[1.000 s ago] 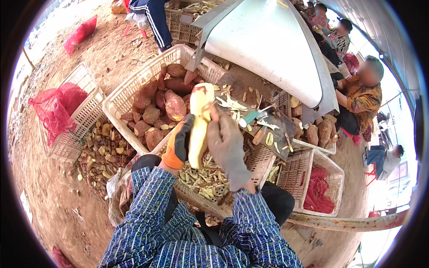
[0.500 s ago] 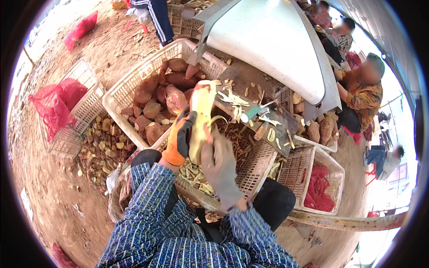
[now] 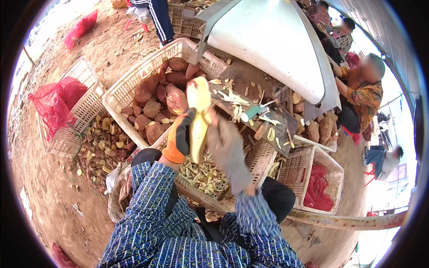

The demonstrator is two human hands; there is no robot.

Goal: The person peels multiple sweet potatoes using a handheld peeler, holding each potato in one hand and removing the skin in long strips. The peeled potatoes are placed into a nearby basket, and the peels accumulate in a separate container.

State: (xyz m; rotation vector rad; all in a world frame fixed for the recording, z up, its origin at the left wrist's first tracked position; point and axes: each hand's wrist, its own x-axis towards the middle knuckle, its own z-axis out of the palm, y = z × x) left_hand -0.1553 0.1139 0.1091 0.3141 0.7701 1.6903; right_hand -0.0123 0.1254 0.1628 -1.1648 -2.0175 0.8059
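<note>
1. I look down over blue striped sleeves at my two gloved hands, raised above a crate (image 3: 263, 156) of peelings.
2. My left hand (image 3: 178, 138), in an orange and dark glove, is closed around the lower part of a long sweet potato (image 3: 199, 111) and holds it upright, tip pointing away from me.
3. My right hand (image 3: 225, 143), in a grey glove, lies against the potato's right side. It is blurred, so I cannot tell whether it grips a peeler or only the potato.
4. The potato shows pale yellow flesh along nearly all of its visible length. I judge the peeling of this one almost done, though its far side and the part inside my left hand are hidden.
5. Behind it, a white basket (image 3: 120, 96) holds many red-brown unpeeled potatoes (image 3: 152, 107), so plenty of work seems left.
6. Yellow peelings (image 3: 205, 172) fill the crate under my hands, and more scraps lie on the dark board (image 3: 254, 107) beyond, beside a teal-handled tool (image 3: 251, 112).
7. To the left, scraps are heaped on the dirt floor (image 3: 100, 145), near another basket holding a red mesh sack (image 3: 56, 105).
8. At the right, other people sit by more potatoes (image 3: 321, 129).
</note>
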